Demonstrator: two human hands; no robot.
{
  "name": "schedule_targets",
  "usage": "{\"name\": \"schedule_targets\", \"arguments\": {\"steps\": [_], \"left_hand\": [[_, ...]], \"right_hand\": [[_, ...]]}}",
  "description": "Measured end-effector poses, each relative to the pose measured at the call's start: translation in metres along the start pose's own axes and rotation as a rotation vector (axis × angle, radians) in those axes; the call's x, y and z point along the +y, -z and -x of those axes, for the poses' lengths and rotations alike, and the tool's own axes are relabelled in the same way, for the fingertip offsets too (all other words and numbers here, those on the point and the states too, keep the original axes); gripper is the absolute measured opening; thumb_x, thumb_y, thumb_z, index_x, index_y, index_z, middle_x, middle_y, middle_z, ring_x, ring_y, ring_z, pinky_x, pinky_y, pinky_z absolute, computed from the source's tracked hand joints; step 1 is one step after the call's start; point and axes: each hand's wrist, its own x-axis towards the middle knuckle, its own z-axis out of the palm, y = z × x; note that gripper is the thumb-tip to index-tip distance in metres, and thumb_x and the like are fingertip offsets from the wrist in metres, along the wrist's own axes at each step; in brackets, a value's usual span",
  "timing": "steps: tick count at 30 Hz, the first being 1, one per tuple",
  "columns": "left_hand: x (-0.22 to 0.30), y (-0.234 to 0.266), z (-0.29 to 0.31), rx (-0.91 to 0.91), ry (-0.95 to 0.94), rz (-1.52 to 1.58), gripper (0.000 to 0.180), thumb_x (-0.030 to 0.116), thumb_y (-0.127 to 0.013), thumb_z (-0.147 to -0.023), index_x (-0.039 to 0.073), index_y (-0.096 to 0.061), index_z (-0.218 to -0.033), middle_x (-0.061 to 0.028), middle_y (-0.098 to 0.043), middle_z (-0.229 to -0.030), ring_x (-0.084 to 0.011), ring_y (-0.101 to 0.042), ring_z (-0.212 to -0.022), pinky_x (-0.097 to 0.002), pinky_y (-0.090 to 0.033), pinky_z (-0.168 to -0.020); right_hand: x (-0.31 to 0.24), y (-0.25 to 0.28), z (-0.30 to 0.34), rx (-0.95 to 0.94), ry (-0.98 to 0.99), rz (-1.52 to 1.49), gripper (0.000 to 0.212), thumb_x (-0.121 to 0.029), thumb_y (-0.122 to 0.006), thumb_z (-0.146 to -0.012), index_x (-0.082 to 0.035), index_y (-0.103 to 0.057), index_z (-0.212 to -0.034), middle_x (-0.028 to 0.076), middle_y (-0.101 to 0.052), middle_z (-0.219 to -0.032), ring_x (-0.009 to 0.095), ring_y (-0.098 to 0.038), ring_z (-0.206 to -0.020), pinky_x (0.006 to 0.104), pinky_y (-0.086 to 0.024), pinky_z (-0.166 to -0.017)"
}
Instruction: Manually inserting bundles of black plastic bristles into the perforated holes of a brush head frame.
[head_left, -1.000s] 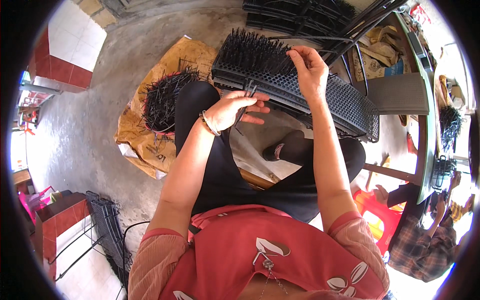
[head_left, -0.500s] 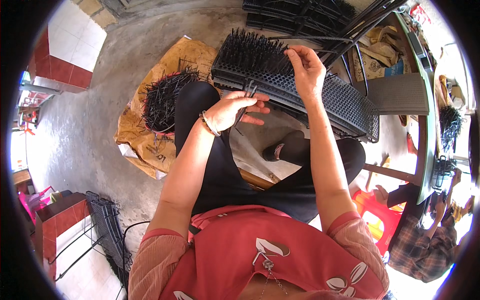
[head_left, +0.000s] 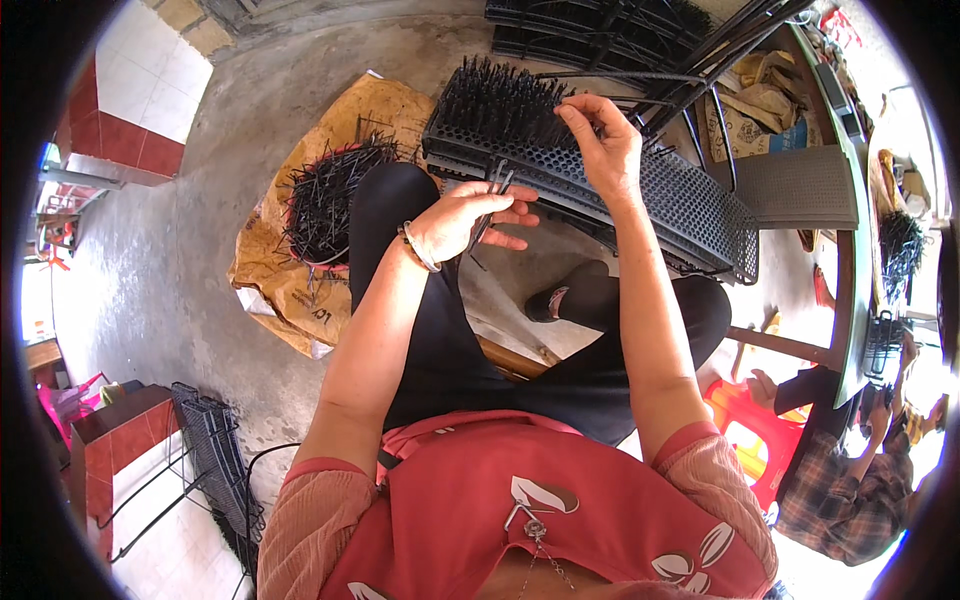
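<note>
A few thin blk pcs (head_left: 503, 177) are held loosely in the L hand (head_left: 470, 214), other fingers spread, while the R hand (head_left: 612, 158) is closed thumb-to-index at the edge of the upright blk rods (head_left: 505, 108), though whether a pc is gripped can't be told. The rods are packed at the L end of the perf. rack (head_left: 690, 205), w/ loose stock (head_left: 335, 205) heaped over the yellow sack (head_left: 262, 255). Pc-by-pc insertion is prob. in hand, so careful alignment w/ an adj. hole would be needed next.

Dk-gry long perforated rack (head_left: 690, 205); blk thin strips (head_left: 505, 105); yel-brn crinkled sack (head_left: 262, 255) w/ blk print; red cloth apron (head_left: 440, 500) w/ wht leaf motifs; dk plaid shirt (head_left: 840, 500).
</note>
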Motion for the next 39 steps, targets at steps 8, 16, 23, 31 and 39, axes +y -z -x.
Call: {"name": "schedule_targets", "arguments": {"steps": [8, 16, 23, 31, 39], "left_hand": [[0.0, 0.0, 0.0, 0.012, 0.014, -0.011, 0.035, 0.017, -0.047, -0.096, -0.007, -0.053, -0.121, -0.0147, -0.057, -0.114, -0.0255, -0.059, -0.106, -0.0419, -0.056, -0.084], [-0.001, 0.002, -0.001, 0.007, 0.015, -0.035, 0.038, 0.02, -0.048, -0.096, -0.006, -0.051, -0.123, -0.0137, -0.058, -0.116, -0.0251, -0.058, -0.108, -0.0431, -0.054, -0.085], [-0.001, 0.002, 0.0, 0.013, 0.022, 0.014, 0.034, 0.016, -0.045, -0.097, -0.007, -0.052, -0.121, -0.0156, -0.057, -0.115, -0.0263, -0.059, -0.106, -0.0425, -0.055, -0.086], [0.001, -0.003, 0.003, -0.022, -0.024, 0.019, 0.032, 0.015, -0.043, -0.097, -0.005, -0.051, -0.121, -0.0159, -0.058, -0.115, -0.0262, -0.059, -0.107, -0.0407, -0.052, -0.092], [-0.004, 0.001, 0.001, -0.079, -0.045, -0.043, 0.032, 0.019, -0.043, -0.099, -0.004, -0.051, -0.12, -0.0153, -0.058, -0.116, -0.0249, -0.06, -0.106, -0.0392, -0.051, -0.093]], "right_hand": [[-0.001, -0.007, 0.012, 0.051, 0.14, 0.283, 0.015, -0.008, -0.069, -0.081, -0.005, -0.069, -0.096, 0.008, -0.069, -0.088, 0.017, -0.065, -0.08, 0.0281, -0.049, -0.075], [0.001, -0.008, 0.012, 0.123, 0.259, 0.484, 0.014, -0.01, -0.069, -0.08, -0.007, -0.07, -0.092, 0.007, -0.068, -0.084, 0.024, -0.063, -0.078, 0.0326, -0.046, -0.076], [-0.005, -0.012, 0.021, 0.131, 0.339, 0.515, 0.012, -0.006, -0.067, -0.08, -0.003, -0.069, -0.092, 0.01, -0.065, -0.089, 0.024, -0.063, -0.075, 0.0309, -0.049, -0.069], [-0.031, -0.017, 0.05, -0.37, -0.289, -0.024, 0.022, -0.016, -0.068, -0.086, 0.002, -0.068, -0.099, 0.006, -0.066, -0.083, 0.01, -0.06, -0.073, 0.0242, -0.048, -0.066], [-0.024, -0.02, 0.059, -0.287, -0.536, -0.261, 0.02, -0.017, -0.065, -0.088, 0.002, -0.069, -0.094, 0.003, -0.066, -0.076, 0.007, -0.058, -0.067, 0.0208, -0.046, -0.06]]}}
